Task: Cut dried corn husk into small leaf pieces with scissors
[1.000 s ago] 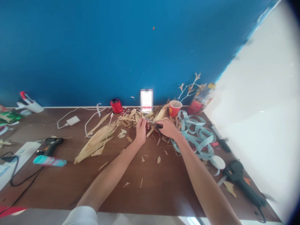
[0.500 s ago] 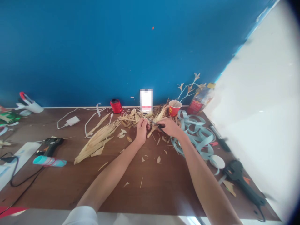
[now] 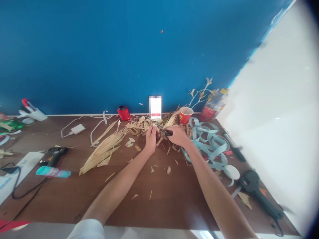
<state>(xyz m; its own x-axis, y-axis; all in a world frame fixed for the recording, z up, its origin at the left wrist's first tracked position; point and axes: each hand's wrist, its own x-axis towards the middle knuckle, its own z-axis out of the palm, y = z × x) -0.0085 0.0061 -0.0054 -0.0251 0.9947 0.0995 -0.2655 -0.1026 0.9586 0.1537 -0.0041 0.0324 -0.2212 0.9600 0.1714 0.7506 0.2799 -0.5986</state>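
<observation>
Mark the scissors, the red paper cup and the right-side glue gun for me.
scissors (image 3: 168, 132): head view, black handle.
red paper cup (image 3: 185, 117): head view, outer wall.
right-side glue gun (image 3: 250, 183): head view, body.

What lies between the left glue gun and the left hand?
Head view: a bundle of dried husks lies between the left glue gun and the left hand, with small cut pieces nearer the hand.

Scissors (image 3: 168, 132): small, black handles, thin blades pointing toward 9 o'clock, held off the tabletop in the right hand (image 3: 178, 136). Husk strip (image 3: 158, 141): dry, pale tan, narrow, slanting 7-to-1 o'clock, pinched in the left hand (image 3: 151, 136), meeting the blades.
</observation>
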